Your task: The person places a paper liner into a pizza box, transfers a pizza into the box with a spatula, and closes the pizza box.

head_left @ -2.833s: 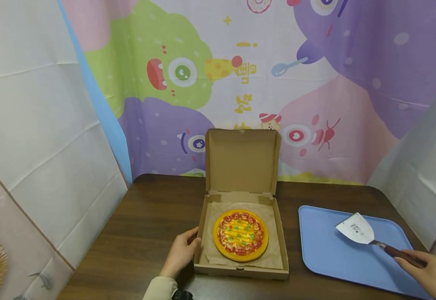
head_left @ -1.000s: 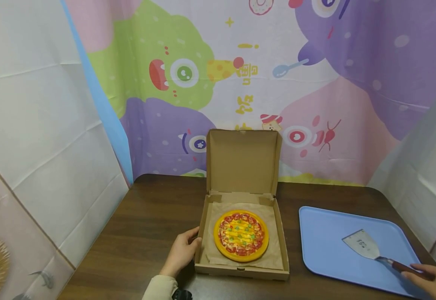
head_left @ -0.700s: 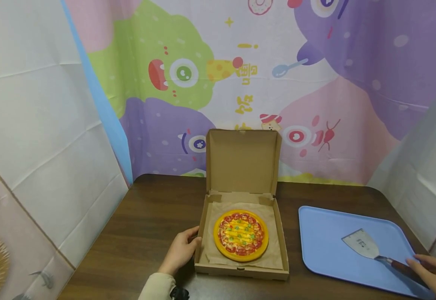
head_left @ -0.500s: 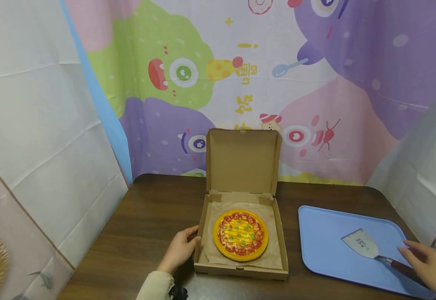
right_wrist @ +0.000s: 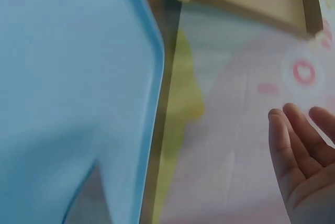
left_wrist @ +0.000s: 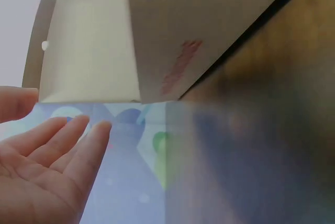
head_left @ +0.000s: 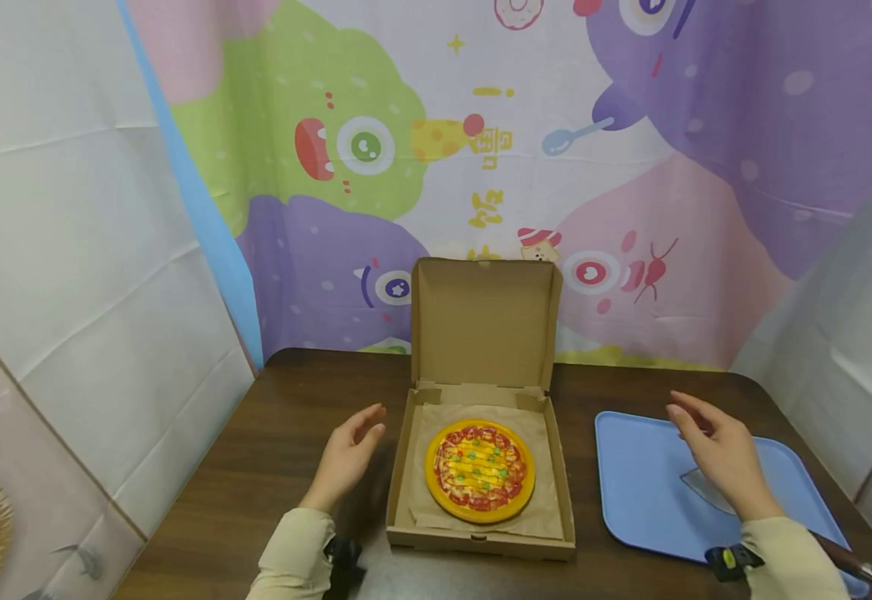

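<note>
A round toy pizza [head_left: 479, 471] with a yellow rim lies on brown paper [head_left: 548, 433] inside a cardboard pizza box [head_left: 485, 325], its lid standing upright. Left of the box, my left hand [head_left: 346, 457] is raised beside its side wall, fingers loosely extended and holding nothing; the left wrist view shows a gap between fingers and box. My right hand [head_left: 724, 454] hovers over the blue tray [head_left: 634, 508], relaxed and holding nothing. Beneath it a pizza spatula [head_left: 706, 492] lies on the tray, its blade partly covered by the hand and its dark handle by the forearm.
The dark wooden table [head_left: 293, 433] carries box and tray side by side. A cartoon-printed curtain [head_left: 511, 200] hangs right behind the table, and pale panels [head_left: 91, 208] close in the left side. The spatula's handle reaches past the tray's near right edge.
The right hand laid the spatula on the tray, let go of the handle and moved left and away from me over the tray. The left hand has left the box side and risen.
</note>
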`<state>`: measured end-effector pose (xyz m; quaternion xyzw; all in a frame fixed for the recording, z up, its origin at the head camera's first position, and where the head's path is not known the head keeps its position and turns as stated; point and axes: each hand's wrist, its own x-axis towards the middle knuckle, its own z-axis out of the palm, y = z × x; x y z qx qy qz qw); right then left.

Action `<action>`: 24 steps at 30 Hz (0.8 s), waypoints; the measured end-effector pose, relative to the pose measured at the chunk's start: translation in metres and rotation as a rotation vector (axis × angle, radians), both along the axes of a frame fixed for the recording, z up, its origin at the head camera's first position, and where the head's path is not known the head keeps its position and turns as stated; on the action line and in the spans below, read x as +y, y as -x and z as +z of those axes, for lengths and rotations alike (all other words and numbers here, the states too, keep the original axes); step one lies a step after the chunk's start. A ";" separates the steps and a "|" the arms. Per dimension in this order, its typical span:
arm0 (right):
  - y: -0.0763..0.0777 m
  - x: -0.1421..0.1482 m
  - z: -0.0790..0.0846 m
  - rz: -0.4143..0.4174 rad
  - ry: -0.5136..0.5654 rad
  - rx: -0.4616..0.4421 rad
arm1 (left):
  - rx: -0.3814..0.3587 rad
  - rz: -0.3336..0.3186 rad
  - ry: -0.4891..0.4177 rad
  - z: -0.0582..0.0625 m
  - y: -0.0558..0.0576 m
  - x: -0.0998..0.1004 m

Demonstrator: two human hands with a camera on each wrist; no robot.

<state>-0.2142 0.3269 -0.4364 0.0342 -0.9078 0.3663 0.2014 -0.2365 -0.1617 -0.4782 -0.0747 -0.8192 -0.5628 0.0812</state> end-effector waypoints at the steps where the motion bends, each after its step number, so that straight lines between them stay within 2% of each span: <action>1: 0.006 -0.007 0.000 0.028 0.029 -0.013 | -0.003 -0.001 -0.002 0.003 0.003 -0.001; 7: 0.040 -0.040 -0.003 0.206 0.077 -0.113 | -0.036 -0.014 0.054 0.015 0.023 -0.004; 12: 0.064 -0.062 -0.003 0.306 0.172 -0.204 | -0.116 -0.032 0.049 0.018 0.040 -0.002; 17: 0.083 -0.084 -0.001 0.340 0.266 -0.312 | -0.200 -0.057 0.013 0.019 0.056 0.005; 22: 0.098 -0.102 -0.006 0.336 0.280 -0.387 | -0.245 -0.100 0.002 0.024 0.070 0.013; 24: 0.104 -0.108 -0.010 0.316 0.253 -0.415 | -0.273 -0.119 0.017 0.026 0.075 0.016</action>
